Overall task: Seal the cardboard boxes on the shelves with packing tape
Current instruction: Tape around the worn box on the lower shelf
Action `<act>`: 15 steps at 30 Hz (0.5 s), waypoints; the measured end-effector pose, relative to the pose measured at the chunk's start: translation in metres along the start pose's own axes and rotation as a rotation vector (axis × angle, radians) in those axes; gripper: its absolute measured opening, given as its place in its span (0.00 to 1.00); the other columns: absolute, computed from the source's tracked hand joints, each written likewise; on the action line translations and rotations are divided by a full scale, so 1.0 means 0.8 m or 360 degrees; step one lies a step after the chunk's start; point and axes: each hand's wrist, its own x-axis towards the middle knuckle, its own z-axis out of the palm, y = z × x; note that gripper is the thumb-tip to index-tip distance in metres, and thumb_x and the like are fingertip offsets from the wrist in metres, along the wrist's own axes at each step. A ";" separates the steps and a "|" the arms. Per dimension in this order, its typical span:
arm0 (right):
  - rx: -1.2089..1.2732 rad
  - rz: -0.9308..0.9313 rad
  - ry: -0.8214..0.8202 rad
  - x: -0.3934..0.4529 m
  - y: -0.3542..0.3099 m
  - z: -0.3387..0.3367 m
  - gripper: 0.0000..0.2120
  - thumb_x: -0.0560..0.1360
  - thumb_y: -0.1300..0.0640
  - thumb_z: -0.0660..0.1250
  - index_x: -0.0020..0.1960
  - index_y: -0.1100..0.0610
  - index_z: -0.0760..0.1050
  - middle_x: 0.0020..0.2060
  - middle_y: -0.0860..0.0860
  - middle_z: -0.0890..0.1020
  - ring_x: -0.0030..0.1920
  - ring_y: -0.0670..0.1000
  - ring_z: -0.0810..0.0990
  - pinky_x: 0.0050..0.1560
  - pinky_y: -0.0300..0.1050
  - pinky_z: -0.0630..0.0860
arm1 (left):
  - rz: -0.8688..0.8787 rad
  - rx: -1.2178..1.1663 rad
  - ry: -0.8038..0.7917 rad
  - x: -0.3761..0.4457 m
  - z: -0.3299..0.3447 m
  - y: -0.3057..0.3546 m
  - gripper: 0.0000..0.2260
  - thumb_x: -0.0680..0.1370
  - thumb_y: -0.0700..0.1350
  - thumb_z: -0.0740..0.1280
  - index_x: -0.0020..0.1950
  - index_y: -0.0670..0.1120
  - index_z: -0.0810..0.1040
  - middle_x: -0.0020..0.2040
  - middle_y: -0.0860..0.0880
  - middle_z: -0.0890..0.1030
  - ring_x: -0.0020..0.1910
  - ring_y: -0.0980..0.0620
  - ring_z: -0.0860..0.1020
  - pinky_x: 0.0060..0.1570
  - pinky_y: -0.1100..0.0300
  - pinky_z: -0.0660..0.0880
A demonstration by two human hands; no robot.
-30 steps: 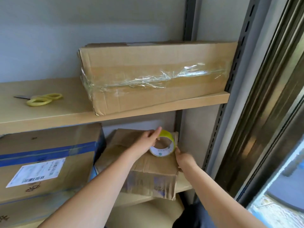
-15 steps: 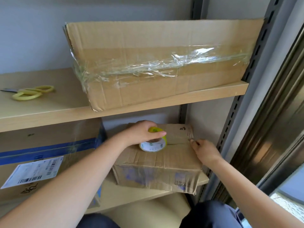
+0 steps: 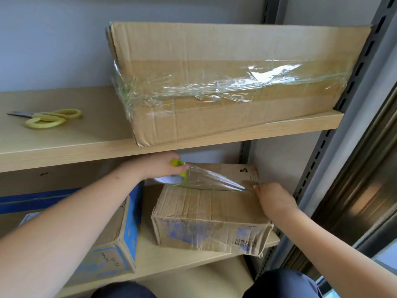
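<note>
While a strip of clear tape (image 3: 211,179) is stretched over the small cardboard box (image 3: 211,208) on the lower shelf (image 3: 182,258), a level, taut line is called for. At the left, the tape roll (image 3: 171,178) is gripped by the left hand (image 3: 160,166), fingers curled round it; it is best drawn straight and kept low over the seam. The strip appears lifted and creased midway, so tension should be kept until it is laid flat. At the right, the free end is pressed against the box edge by the right hand (image 3: 271,200), its fingers held down on it; firm pressure there should prevent slipping.
</note>
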 end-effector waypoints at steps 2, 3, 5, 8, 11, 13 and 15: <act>-0.0121 -0.0084 0.0055 -0.005 0.002 0.004 0.19 0.85 0.48 0.49 0.56 0.54 0.76 0.39 0.50 0.77 0.38 0.50 0.78 0.37 0.44 0.73 | -0.0091 -0.0070 -0.0038 -0.005 -0.010 -0.005 0.19 0.79 0.56 0.67 0.42 0.39 0.76 0.38 0.48 0.72 0.37 0.51 0.72 0.36 0.65 0.70; -0.0167 -0.0126 0.0072 -0.007 0.004 0.004 0.19 0.85 0.48 0.49 0.57 0.53 0.76 0.40 0.50 0.77 0.41 0.51 0.79 0.41 0.45 0.75 | -0.0146 -0.0054 -0.0017 -0.006 -0.016 -0.010 0.18 0.79 0.55 0.68 0.48 0.39 0.77 0.42 0.51 0.72 0.40 0.52 0.74 0.42 0.62 0.72; -0.0251 -0.0182 0.0094 -0.010 0.004 0.002 0.18 0.86 0.50 0.48 0.59 0.51 0.76 0.41 0.50 0.78 0.43 0.52 0.80 0.44 0.47 0.78 | -0.0219 0.0068 -0.0040 -0.002 -0.018 -0.025 0.18 0.77 0.59 0.68 0.45 0.43 0.76 0.42 0.53 0.71 0.37 0.54 0.72 0.37 0.59 0.68; -0.0501 -0.0286 0.0181 -0.014 0.001 0.001 0.16 0.86 0.54 0.49 0.63 0.51 0.74 0.45 0.51 0.80 0.44 0.53 0.82 0.44 0.48 0.80 | -0.0313 0.0063 -0.0166 0.004 -0.008 -0.034 0.23 0.77 0.62 0.66 0.32 0.47 0.69 0.31 0.50 0.68 0.30 0.53 0.65 0.29 0.63 0.59; -0.0644 -0.0329 0.0209 -0.016 -0.006 -0.001 0.17 0.86 0.55 0.48 0.64 0.51 0.73 0.48 0.51 0.82 0.47 0.53 0.83 0.44 0.46 0.78 | -0.0368 0.0250 -0.0228 0.019 -0.009 -0.036 0.21 0.78 0.62 0.66 0.36 0.46 0.71 0.35 0.50 0.72 0.34 0.53 0.69 0.34 0.61 0.64; -0.0727 -0.0362 0.0198 -0.014 -0.014 0.001 0.18 0.86 0.55 0.47 0.65 0.51 0.74 0.51 0.51 0.82 0.49 0.54 0.83 0.44 0.45 0.75 | -0.0457 0.0288 -0.0375 0.031 -0.018 -0.040 0.22 0.76 0.63 0.68 0.53 0.44 0.78 0.50 0.48 0.79 0.48 0.50 0.77 0.51 0.58 0.72; -0.0774 -0.0387 0.0200 -0.016 -0.024 0.003 0.19 0.86 0.54 0.46 0.64 0.52 0.75 0.52 0.52 0.83 0.51 0.55 0.83 0.47 0.46 0.75 | -0.0539 0.0306 -0.0450 0.038 -0.018 -0.045 0.28 0.75 0.64 0.69 0.60 0.42 0.77 0.57 0.47 0.79 0.55 0.48 0.76 0.61 0.56 0.71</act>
